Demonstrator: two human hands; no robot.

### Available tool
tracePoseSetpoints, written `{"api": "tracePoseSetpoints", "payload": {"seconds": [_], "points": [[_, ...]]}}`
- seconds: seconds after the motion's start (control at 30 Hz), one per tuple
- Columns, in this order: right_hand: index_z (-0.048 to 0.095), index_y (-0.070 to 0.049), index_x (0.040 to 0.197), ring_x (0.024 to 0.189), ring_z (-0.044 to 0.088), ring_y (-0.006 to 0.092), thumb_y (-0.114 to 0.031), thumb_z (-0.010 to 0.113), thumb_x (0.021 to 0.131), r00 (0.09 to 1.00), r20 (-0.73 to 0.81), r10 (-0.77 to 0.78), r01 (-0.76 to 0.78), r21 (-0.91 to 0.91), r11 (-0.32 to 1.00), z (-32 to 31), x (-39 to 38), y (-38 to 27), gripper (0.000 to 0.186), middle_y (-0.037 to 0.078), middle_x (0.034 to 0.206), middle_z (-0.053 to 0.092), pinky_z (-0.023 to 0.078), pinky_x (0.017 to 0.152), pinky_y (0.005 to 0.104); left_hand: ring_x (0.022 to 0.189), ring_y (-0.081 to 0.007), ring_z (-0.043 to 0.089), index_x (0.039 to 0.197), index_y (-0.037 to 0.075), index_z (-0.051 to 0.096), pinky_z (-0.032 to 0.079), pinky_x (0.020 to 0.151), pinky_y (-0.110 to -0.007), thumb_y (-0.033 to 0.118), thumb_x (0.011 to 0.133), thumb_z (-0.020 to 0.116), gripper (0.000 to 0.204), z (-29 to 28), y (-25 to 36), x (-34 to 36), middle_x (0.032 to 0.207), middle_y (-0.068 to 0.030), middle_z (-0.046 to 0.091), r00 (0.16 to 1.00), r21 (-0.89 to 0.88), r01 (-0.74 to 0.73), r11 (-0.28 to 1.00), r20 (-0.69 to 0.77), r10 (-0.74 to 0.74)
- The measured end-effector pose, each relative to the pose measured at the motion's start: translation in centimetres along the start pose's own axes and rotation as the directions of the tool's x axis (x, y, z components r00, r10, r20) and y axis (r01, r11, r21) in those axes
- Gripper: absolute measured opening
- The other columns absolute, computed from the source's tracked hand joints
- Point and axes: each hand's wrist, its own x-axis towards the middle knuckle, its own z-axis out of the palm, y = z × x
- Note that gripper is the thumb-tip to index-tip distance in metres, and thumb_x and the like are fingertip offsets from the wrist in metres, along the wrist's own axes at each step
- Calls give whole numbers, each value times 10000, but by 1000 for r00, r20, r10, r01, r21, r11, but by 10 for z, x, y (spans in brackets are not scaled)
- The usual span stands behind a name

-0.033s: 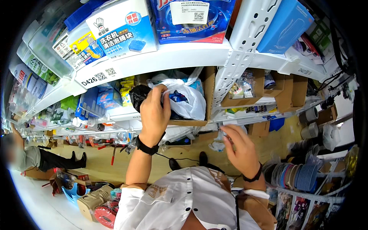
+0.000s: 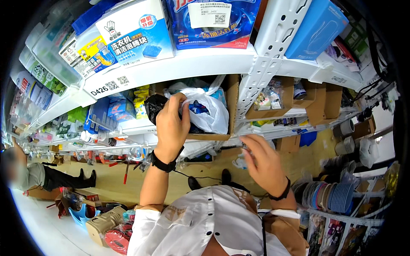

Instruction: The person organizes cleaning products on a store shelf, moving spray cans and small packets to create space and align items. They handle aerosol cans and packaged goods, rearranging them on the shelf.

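My left hand reaches up to a cardboard box on the shelf, its fingers closed on the edge of a white plastic bag. The bag's mouth gapes, and blue packages show inside. A black plastic bag bunches up just left of these fingers. Lower and to the right, my right hand hangs in the air in front of the shelf. Its fingers are bent and the thumb stands apart from them; I see nothing held there.
Above runs a white shelf edge bearing a white-and-blue carton and a blue pouch. A perforated white post stands right of the box. Stacked plates are at lower right. A person is at far left.
My right hand has shifted slightly left and its fingers have turned a little toward the box. My left hand stays on the white bag.
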Motion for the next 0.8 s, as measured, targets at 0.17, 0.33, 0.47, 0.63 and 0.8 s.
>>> {"api": "tracePoseSetpoints", "payload": {"seconds": [0.17, 0.33, 0.47, 0.63, 0.8], "points": [[630, -56, 1230, 1006, 649, 361, -49, 637, 880, 980, 125, -158, 180, -196, 964, 33, 58, -6, 350, 185, 1256, 586, 563, 812, 428, 1168, -447, 585, 1258, 0, 568, 516, 906, -470, -71, 886, 574, 378, -13, 18, -6, 1177, -276, 631, 948, -159, -68, 985, 296, 113], [628, -11, 1232, 1102, 599, 353, -124, 654, 895, 930, 342, -138, 278, -403, 872, 71, 73, 14, 356, 185, 1266, 606, 526, 908, 443, 1372, -457, 430, 1364, -37, 491, 418, 1103, -484, -184, 772, 493, 610, -23, 21, -29, 1420, -262, 486, 913, -62, -197, 978, 352, 206], [621, 93, 1171, 1094, 601, 367, -102, 649, 862, 930, 366, 26, 180, -516, 838, 80, 81, 9, 367, 214, 1229, 622, 520, 932, 424, 1337, -410, 489, 1288, -12, 555, 448, 1091, -484, -169, 745, 535, 565, -49, 30, -51, 1419, -217, 503, 905, -248, -198, 948, 324, 274], [667, 88, 981, 1037, 630, 368, -150, 747, 833, 958, 265, 111, 101, -672, 733, 108, 101, 42, 291, 218, 1095, 627, 546, 864, 425, 1290, -404, 548, 1170, -9, 632, 482, 1047, -469, -183, 702, 532, 509, -98, 22, -80, 1354, -201, 574, 958, -233, -134, 963, 216, 186], [676, 73, 938, 931, 657, 415, -146, 758, 815, 938, 340, 64, 158, -586, 795, 91, 115, 31, 265, 244, 1006, 653, 541, 830, 461, 1261, -415, 567, 1147, -12, 638, 473, 1044, -481, -173, 702, 537, 484, -137, -12, -120, 1313, -198, 600, 998, -220, -11, 976, 51, 22]]}}
